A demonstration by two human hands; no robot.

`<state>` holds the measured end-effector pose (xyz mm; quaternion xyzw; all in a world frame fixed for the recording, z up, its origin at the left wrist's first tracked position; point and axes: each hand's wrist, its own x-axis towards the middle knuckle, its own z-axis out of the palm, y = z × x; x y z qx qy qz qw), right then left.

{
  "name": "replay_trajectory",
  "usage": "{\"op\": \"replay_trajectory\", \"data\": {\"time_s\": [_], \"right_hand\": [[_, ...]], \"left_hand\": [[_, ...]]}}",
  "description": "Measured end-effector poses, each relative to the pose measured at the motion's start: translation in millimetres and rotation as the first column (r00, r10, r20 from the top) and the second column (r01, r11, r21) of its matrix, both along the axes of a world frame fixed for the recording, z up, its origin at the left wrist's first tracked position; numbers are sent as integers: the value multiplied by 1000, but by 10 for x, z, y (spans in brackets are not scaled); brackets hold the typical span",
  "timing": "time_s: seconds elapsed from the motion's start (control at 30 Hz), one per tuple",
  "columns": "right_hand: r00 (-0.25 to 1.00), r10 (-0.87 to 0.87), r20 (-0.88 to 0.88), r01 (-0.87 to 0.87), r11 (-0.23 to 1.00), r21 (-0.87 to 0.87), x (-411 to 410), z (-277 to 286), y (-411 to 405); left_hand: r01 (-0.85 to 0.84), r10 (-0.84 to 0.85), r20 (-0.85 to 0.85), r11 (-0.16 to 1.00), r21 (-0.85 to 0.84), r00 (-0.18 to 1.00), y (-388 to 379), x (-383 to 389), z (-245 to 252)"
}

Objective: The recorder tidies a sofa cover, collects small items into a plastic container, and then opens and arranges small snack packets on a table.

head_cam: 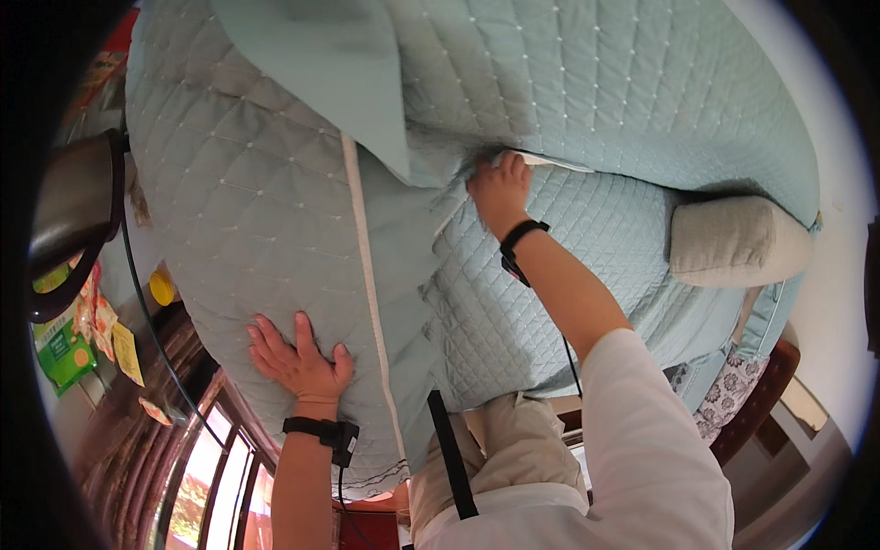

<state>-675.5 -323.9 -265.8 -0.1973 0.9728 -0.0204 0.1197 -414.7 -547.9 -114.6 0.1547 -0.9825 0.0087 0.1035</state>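
Observation:
A light green-grey quilted cover [275,220] is draped over the sofa, with a pale band running along it. My left hand [300,361] lies with its fingers apart on this cover, left of the band, and holds nothing. My right hand [500,182] reaches to the crease between the quilted seat cover [481,309] and the quilted backrest cover [591,75]. Its fingertips are partly hidden in the crease, where a whitish edge shows beside them, so its grip is unclear. A smooth green flap of cloth [330,75] hangs above the left part. Both wrists wear black straps with cables.
A beige block cushion [739,240] sits at the right end of the seat. On the left stand a dark metallic kettle [75,206], a green food packet [65,350] and a yellow lid [161,287]. A black cable [148,316] runs down near them.

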Motion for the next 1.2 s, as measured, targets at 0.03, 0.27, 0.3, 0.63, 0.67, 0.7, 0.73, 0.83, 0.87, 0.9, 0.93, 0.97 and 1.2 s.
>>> {"op": "replay_trajectory", "data": {"time_s": [0.03, 0.27, 0.3, 0.63, 0.67, 0.7, 0.73, 0.83, 0.87, 0.9, 0.93, 0.97, 1.2], "right_hand": [[990, 72, -118, -64, 995, 70, 48, 57, 57], [990, 131, 60, -135, 988, 73, 53, -194, 10], [982, 184, 40, -186, 981, 57, -2, -292, -8], [982, 20, 186, -58, 977, 203, -320, -1249, -89], [977, 21, 211, -61, 981, 187, -315, -1190, -23], [970, 32, 241, -75, 983, 170, -312, -1095, 56], [961, 51, 272, -95, 984, 152, -288, -995, 114], [937, 116, 329, -165, 978, 127, -95, -731, 226], [927, 144, 347, -196, 973, 121, -2, -663, 241], [918, 165, 362, -223, 967, 125, 88, -606, 253], [911, 178, 372, -241, 962, 129, 161, -557, 266], [904, 195, 379, -261, 956, 131, 210, -525, 269], [885, 239, 398, -335, 923, 189, -220, -616, 113]], "left_hand": [[31, -31, 3, 999, -12, 1000, -3, 5, -10], [8, -7, -17, 1000, 21, 1000, -87, -15, -15], [26, -26, -28, 999, 23, 999, -89, -7, -15], [-65, 61, 46, 995, 71, 997, -6, 84, -64], [-99, 96, 45, 992, 81, 994, -13, 83, -63], [-87, 85, 24, 993, 83, 996, -17, 84, -60], [-88, 85, 27, 992, 94, 996, -27, 94, -51], [-65, 67, -20, 994, 89, 998, -35, 120, -35], [-88, 91, -19, 991, 97, 996, -41, 130, -35], [-76, 78, -18, 992, 96, 997, -46, 135, -35], [-59, 59, -5, 994, 91, 998, -52, 143, -34], [-83, 85, -13, 991, 104, 996, -54, 151, -32], [-86, 86, 6, 989, 124, 996, -44, 169, -9]]}}
